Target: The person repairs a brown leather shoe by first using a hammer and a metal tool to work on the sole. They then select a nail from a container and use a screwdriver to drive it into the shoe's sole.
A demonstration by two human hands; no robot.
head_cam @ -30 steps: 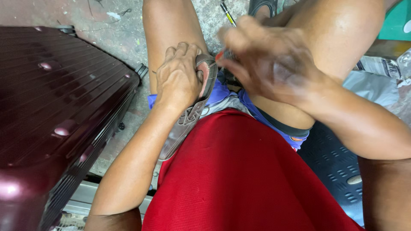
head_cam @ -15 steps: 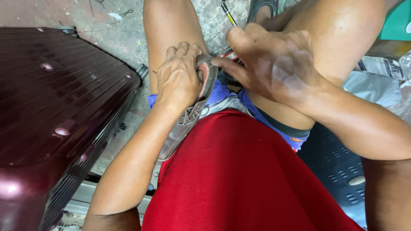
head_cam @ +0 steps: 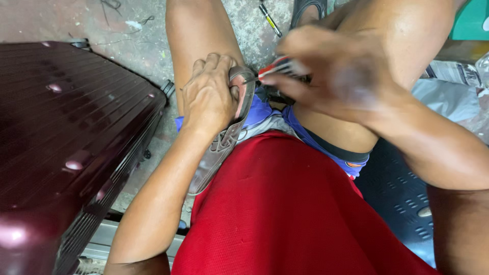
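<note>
My left hand (head_cam: 210, 97) grips the upper end of a worn grey-brown shoe (head_cam: 224, 145) that rests between my thighs, sole edge turned toward the right. My right hand (head_cam: 336, 76) is blurred and holds a thin tool with a red handle (head_cam: 275, 65). The tool's metal tip touches the shoe's rim just beside my left thumb. The shoe's lower part runs down along my red shirt (head_cam: 285, 214).
A dark maroon hard-shell suitcase (head_cam: 66, 137) lies at the left on the concrete floor. A small screwdriver (head_cam: 270, 19) and a sandal (head_cam: 308, 11) lie on the floor ahead. A dark blue plastic stool (head_cam: 402, 193) is under me, with crumpled plastic at the right.
My right hand has shifted right and up a little, drawing the red-handled tool away from the shoe's rim. My left hand keeps the same grip on the shoe.
</note>
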